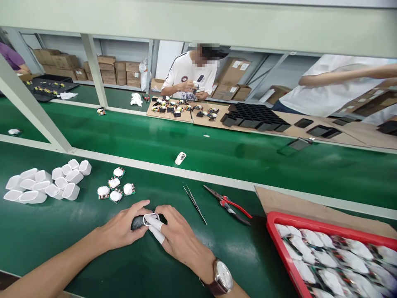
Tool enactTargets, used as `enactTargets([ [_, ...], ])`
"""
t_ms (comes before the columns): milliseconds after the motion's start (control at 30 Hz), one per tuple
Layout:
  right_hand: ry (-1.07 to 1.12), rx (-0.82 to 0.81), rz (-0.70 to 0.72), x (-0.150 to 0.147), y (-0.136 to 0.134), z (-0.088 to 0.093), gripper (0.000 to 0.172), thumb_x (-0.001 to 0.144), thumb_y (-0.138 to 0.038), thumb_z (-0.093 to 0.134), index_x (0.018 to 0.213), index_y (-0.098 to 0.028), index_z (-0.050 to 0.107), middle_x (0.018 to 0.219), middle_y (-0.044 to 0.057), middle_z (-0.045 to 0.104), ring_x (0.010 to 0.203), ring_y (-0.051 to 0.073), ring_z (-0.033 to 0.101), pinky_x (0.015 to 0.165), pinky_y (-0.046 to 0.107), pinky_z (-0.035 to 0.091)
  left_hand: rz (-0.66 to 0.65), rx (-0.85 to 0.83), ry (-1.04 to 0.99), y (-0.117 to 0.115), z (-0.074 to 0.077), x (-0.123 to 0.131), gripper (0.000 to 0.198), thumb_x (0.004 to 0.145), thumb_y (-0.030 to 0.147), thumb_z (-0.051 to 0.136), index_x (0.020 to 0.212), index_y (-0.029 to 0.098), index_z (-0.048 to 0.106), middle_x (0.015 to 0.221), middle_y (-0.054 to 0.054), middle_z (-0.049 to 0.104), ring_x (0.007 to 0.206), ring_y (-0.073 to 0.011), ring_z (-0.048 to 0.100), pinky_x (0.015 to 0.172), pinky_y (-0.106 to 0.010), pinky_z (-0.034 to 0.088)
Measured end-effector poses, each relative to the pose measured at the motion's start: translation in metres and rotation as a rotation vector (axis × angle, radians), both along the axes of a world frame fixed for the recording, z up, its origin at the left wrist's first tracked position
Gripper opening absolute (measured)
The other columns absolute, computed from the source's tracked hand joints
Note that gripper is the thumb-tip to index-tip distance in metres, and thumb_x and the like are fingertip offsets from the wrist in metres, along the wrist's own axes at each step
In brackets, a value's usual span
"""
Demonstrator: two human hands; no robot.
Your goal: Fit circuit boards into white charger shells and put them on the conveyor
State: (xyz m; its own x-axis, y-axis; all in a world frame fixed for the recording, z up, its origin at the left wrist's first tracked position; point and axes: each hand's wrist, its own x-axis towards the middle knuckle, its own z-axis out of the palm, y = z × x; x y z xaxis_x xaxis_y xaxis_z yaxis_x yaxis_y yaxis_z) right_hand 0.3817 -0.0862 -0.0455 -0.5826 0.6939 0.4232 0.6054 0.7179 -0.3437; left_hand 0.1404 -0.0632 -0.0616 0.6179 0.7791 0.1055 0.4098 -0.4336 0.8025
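Observation:
Both of my hands work close together over the near edge of the green bench. Between the thumb and fingers of my left hand [124, 225] is a dark, rough-surfaced piece [137, 223], beside a small white-rimmed plastic housing [151, 214]. My right hand [178, 231] closes on that housing from the other side. White finger cots [157, 235] cover two of its fingers, and one presses at the housing's opening. What lies inside is mostly hidden by the fingers. Whether the dark piece and the housing are joined, I cannot tell.
Several white plastic housings [40, 186] and small circuit boards [114, 183] lie left. Tweezers [195, 204] and red-black pliers [228, 203] lie right, near a red tray [274, 231] of boards. Beyond a rail, a white part [180, 158] sits on the green belt [139, 138]. A co-worker [192, 76] sits opposite.

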Motion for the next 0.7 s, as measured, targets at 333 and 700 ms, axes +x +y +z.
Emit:
enactTargets([
  [333, 0.1, -0.12, -0.024, 0.001, -0.002, 0.001, 0.028, 0.103, -0.017, 0.054, 0.129, -0.025, 0.06, 0.115, 0.011, 0.06, 0.098, 0.024, 0.061, 0.083, 0.042, 0.059, 0.024, 0.004, 0.04, -0.001, -0.003, 0.001, 0.074, 0.098, 0.022, 0.062, 0.16, 0.036, 0.023, 0.138, -0.003, 0.073, 0.12, -0.024, 0.074, 0.099, -0.039, 0.062],
  [700, 0.382, -0.259, -0.058, 0.014, 0.007, -0.008, 0.028, 0.107, -0.022, 0.051, 0.135, -0.027, 0.052, 0.117, 0.009, 0.066, 0.102, 0.021, 0.068, 0.088, 0.038, 0.06, -0.023, 0.19, -0.015, 0.002, -0.005, -0.001, 0.056, 0.101, 0.025, 0.065, 0.151, 0.033, 0.042, 0.142, -0.008, 0.068, 0.126, -0.0263, 0.07, 0.105, -0.041, 0.06],
])
